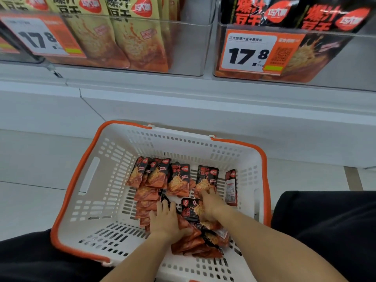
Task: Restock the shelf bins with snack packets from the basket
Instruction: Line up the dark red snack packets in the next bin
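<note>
Head view: the white shelf (203, 94) runs across the top, carrying two clear bins. The left bin (189, 47) holds yellow packets (138, 37) standing upright behind a price tag (40, 35); the right bin (345, 62) holds black packets (313, 15) behind its own price tag (254, 51) reading 17.8. Below the shelf, on the pale floor (30, 159), sits my white basket (114, 159) with its orange rim, between my knees in dark trousers (329, 220). Inside the basket lie the small black-and-orange snack packets (179, 180): a row leaning along the far side, one packet (231, 187) standing on edge near the right wall, and a loose heap toward me. My left hand (165, 220) lies palm down on the heap, its fingers (162, 208) fairly straight and pressing on packets, not curled round any. My right hand (211, 206) reaches further in, its fingers (207, 193) bent over the lower edge of one far packet; whether they truly grip it, I cannot tell.
</note>
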Available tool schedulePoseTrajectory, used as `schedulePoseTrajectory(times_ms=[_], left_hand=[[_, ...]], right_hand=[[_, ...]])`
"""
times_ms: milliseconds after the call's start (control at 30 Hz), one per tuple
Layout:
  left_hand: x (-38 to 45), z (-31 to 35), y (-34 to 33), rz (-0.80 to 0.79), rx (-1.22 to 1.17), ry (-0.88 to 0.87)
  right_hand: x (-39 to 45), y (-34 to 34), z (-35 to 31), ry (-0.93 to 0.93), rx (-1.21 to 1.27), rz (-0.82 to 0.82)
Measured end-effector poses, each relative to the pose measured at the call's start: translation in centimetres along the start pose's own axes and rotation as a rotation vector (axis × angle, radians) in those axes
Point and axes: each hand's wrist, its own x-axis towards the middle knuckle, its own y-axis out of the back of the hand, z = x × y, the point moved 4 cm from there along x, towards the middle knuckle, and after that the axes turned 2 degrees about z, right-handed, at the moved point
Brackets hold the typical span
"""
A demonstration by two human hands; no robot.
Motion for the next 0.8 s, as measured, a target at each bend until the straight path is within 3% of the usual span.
schedulePoseTrajectory(times_ms=[133, 500, 700, 800], left_hand=[[0.1, 0.2, 0.1, 0.029, 0.034, 0.027], [1.8, 1.1, 1.5, -0.072, -0.035, 0.033], [2.6, 0.6, 3.0, -0.101, -0.395, 0.091], [2.7, 0.5, 5.1, -0.047, -0.734, 0.07]], right_hand=[[-0.2, 0.1, 0.3, -0.036, -0.038, -0.009], [-0.9, 3.0, 2.8, -0.258, 0.213, 0.11], [-1.7, 6.7, 0.7, -0.11, 0.145, 0.219], [-3.4, 10.0, 0.0, -0.053, 0.302, 0.216]])
